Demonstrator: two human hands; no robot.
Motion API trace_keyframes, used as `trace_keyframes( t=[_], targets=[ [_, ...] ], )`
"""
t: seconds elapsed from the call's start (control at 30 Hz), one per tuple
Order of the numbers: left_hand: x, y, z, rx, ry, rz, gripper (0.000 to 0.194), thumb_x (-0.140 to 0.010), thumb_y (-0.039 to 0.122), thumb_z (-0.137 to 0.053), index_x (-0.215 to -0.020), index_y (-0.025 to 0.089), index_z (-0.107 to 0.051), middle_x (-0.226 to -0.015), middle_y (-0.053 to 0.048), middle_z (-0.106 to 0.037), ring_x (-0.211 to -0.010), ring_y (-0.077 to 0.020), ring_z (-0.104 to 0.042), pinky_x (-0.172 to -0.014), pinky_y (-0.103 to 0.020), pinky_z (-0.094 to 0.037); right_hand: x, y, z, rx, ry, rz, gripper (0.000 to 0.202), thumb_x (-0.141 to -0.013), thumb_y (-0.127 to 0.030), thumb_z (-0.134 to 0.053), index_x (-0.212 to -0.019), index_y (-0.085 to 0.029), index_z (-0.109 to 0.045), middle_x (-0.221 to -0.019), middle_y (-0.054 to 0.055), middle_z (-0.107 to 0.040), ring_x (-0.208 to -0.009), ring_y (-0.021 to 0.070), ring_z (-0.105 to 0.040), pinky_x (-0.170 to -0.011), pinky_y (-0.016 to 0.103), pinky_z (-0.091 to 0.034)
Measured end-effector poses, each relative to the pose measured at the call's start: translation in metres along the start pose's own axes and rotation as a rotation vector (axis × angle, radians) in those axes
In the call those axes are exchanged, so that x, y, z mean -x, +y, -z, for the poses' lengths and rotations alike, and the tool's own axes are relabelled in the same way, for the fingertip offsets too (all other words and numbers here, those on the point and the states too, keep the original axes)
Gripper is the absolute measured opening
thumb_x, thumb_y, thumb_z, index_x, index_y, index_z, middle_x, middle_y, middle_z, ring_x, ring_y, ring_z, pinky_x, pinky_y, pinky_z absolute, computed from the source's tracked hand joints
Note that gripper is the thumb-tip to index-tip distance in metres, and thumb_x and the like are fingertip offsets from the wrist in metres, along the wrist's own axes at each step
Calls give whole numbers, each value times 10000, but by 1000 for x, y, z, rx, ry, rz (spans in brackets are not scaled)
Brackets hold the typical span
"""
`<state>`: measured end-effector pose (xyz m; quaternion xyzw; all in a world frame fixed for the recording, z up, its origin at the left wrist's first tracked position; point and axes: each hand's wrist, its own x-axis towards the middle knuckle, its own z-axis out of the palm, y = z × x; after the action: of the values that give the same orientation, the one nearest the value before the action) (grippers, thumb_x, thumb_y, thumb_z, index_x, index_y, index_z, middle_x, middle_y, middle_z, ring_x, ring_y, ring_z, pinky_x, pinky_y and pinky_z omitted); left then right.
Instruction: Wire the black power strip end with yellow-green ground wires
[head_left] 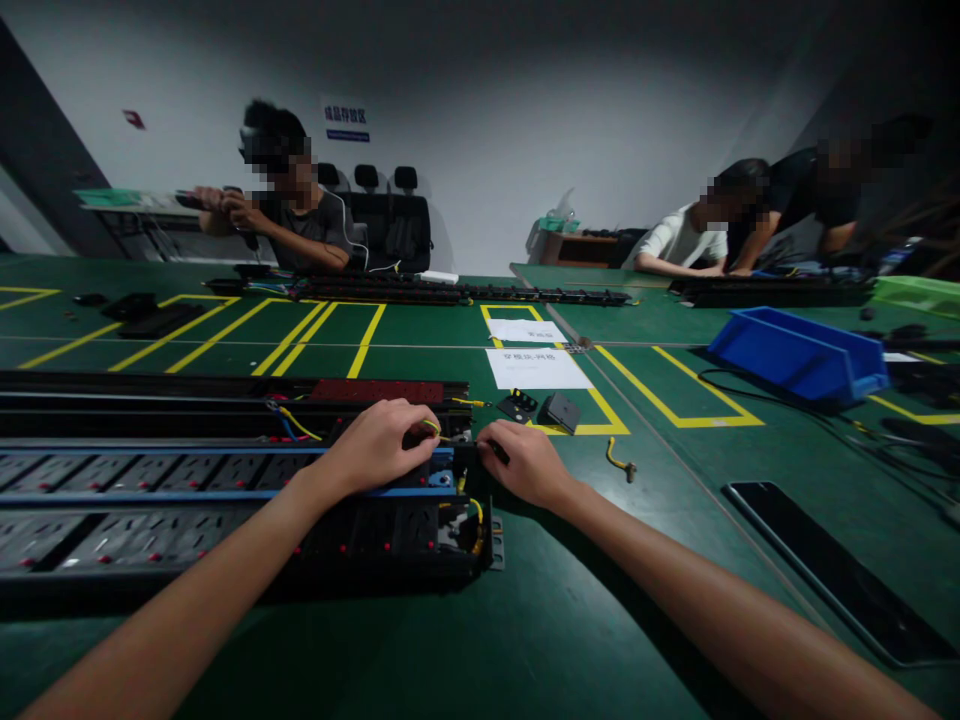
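Several long black socket strips with red buttons lie side by side on the green table, among them the middle strip (195,472) and the front strip (247,535). Over the right end of the middle strip, my left hand (382,445) is closed in a pinch on a yellow-green wire (430,427). My right hand (525,465) is closed just off that same end, its fingertips close to the left hand's. Whatever it grips is hidden by the fingers. Another yellow wire (478,520) loops out of the front strip's open end, beside a metal bracket (497,543).
Small black end pieces (561,412) and a short yellow wire (619,458) lie beyond my right hand. A phone (832,570) and a blue bin (799,355) are at right. White paper sheets (536,369) lie ahead. Other people work across the table (420,340).
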<state>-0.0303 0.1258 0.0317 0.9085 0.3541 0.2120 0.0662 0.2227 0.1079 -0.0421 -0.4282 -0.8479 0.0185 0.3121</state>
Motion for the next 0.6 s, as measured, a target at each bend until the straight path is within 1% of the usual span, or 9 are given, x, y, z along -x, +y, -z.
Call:
trace_keyframes(
  t=[0.2, 0.33, 0.47, 0.6],
  targets=[
    [0, 2, 0, 84, -50, -116, 116, -937, 261, -571, -956, 193, -663, -940, -51, -682, -917, -200, -628, -842, -333, -468, 0, 1, 0, 8, -9, 3, 87, -895, -126, -547, -874, -208, -566, -797, 15, -622, -701, 157, -550, -630, 247, -346],
    [0, 4, -1, 88, -79, -137, 123, -937, 270, -582, -966, 187, -668, -946, -55, -677, -924, -207, -619, -841, -342, -457, 1, 2, -1, 10, 2, 14, 83, -910, -137, -532, -899, -206, -577, -798, 19, -625, -698, 157, -548, -629, 249, -344],
    [1, 6, -2, 124, -98, -149, 99, -915, 236, -602, -946, 181, -678, -950, -57, -685, -915, -200, -619, -818, -324, -457, 1, 3, -2, 7, 1, 25, 85, -926, -153, -520, -918, -205, -586, -818, 27, -637, -719, 163, -569, -640, 255, -358],
    [1, 8, -2, 151, -126, -159, 90, -900, 241, -633, -931, 181, -693, -936, -52, -700, -894, -193, -625, -800, -312, -459, 1, 3, -3, 10, 16, 20, 89, -936, -164, -517, -914, -208, -592, -823, 31, -645, -728, 168, -584, -648, 261, -376]
  ],
)
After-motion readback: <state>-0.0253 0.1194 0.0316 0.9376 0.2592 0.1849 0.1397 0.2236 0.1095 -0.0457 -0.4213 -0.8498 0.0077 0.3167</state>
